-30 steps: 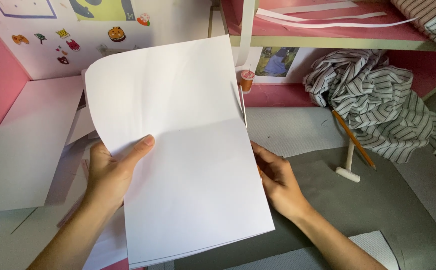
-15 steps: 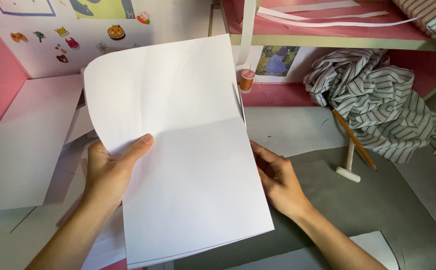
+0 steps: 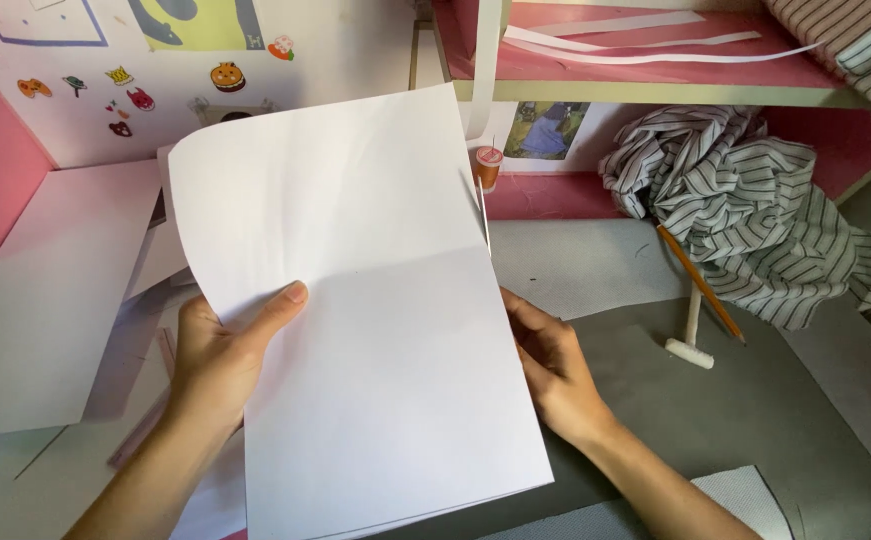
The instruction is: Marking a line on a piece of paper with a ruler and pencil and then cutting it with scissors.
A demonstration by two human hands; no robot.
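Holding the stack of white paper steady, nothing much shifting.

My left hand pinches the left edge of the white paper sheets, thumb pressed flat on the front and fingers hidden behind; my right hand grips the right edge, fingers curled behind it. Compared with a moment ago the grip and the sheets sit almost unchanged, top corner still curling back. The sheets hang above the grey table. Further right lie a pencil and a striped shirt, with a white board at my left.
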